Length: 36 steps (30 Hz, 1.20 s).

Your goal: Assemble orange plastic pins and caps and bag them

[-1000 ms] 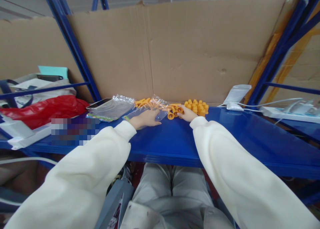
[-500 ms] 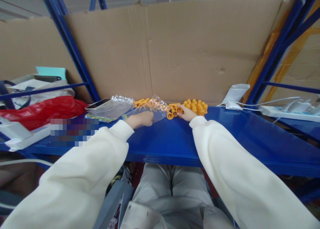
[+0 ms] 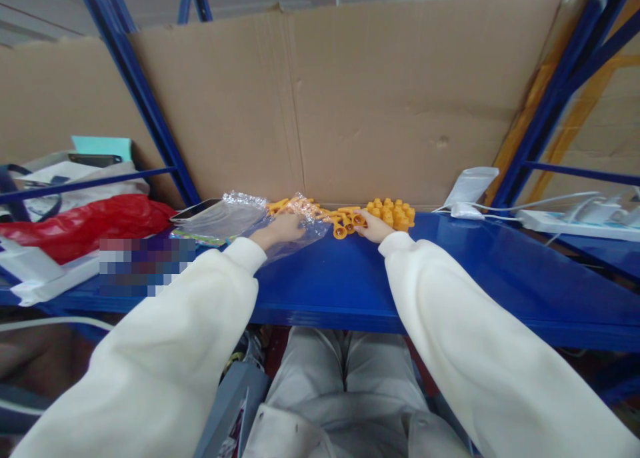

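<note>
Mid-frame, a tug by the left hand on the clear bag could scatter the orange pieces beside the right hand — can't tell either's grip.

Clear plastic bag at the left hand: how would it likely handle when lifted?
Probably floppy: the bag looks crinkled near the left hand. Likely light, since its see-through film looks thin. Possibly slippery, given its glossy highlights.

two hands, three round orange ends
</note>
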### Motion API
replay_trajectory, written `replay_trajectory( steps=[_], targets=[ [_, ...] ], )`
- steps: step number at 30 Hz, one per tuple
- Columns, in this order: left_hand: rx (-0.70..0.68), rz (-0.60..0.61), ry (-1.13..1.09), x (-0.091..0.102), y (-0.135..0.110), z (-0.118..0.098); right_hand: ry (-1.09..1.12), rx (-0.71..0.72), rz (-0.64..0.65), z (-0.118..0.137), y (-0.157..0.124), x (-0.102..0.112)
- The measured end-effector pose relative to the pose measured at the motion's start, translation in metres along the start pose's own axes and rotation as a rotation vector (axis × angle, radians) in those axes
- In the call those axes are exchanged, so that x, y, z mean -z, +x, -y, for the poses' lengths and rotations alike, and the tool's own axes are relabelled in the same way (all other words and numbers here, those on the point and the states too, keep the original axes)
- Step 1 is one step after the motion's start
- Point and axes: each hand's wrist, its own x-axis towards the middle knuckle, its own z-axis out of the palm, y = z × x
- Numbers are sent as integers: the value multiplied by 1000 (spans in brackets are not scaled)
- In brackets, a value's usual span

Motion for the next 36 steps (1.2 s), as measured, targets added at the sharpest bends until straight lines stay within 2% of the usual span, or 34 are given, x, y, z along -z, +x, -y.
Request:
replay_trajectory(
  steps=[2, 7, 12, 15, 20, 24, 26, 30, 33, 36],
  targets=[
    [-12, -8, 83, -4, 2, -11, -15, -6, 9, 2, -2, 2],
    [-16, 94, 124, -4, 13, -30, -40, -30, 22, 7, -4, 4],
    [8, 200, 115, -3, 24, -27, -30, -41, 19, 3, -2, 1],
    [44, 213, 121, -3, 27, -24, -12, -15, 6, -3, 1, -2],
    [67, 153, 212, 5, 27, -27, -18, 13, 6, -8, 5, -4],
    [53, 89, 275, 22, 18, -36, -27, 1, 10, -7, 5, -5],
    [105, 23, 236, 32, 13, -42, -22, -7, 7, -6, 4, -4],
    [157, -4, 272, 47, 5, -51, -14, 4, 7, -4, 2, -4],
    [146, -27, 272, 48, -1, -57, -19, 7, 7, -3, 1, -3],
    [105, -81, 251, 40, -8, -64, -32, -2, -12, -1, 2, -3]
  ],
)
